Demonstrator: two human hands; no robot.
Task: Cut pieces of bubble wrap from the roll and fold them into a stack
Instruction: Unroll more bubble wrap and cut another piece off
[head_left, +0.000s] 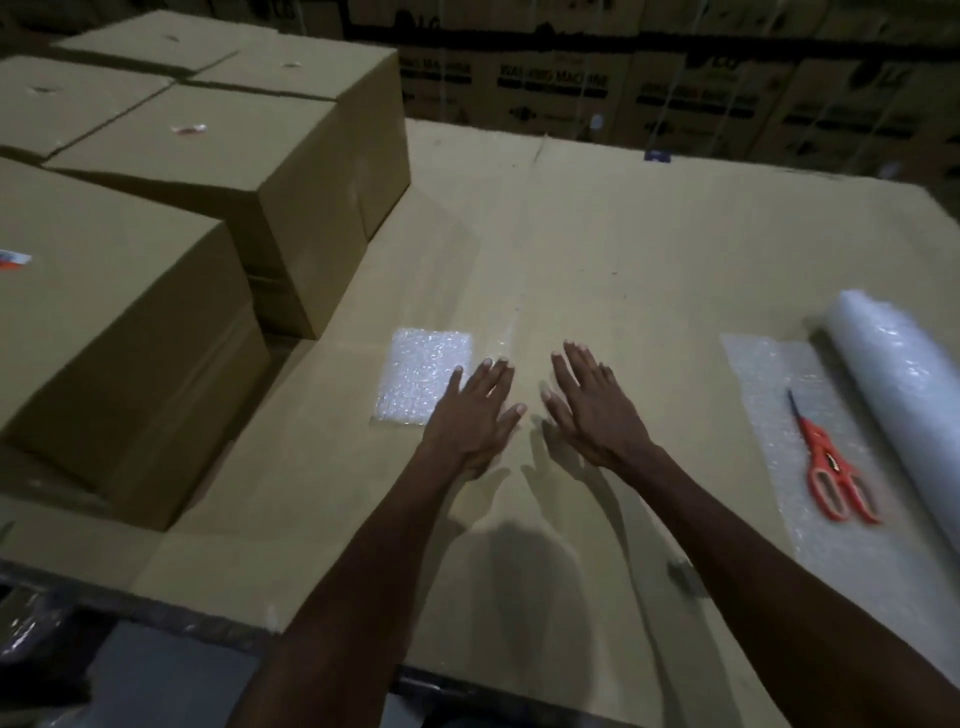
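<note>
A folded square of bubble wrap lies flat on the cardboard work surface, left of centre. My left hand hovers with straight fingers over the square's lower right corner, holding nothing. My right hand is spread flat beside it over bare cardboard, also holding nothing. At the far right lies the bubble wrap roll, with its unrolled sheet spread toward me. Orange-handled scissors rest on that sheet.
Several brown cardboard boxes are stacked on the left, the nearest close to the folded square. Printed cartons line the dark background. The work surface's front edge runs just below my forearms.
</note>
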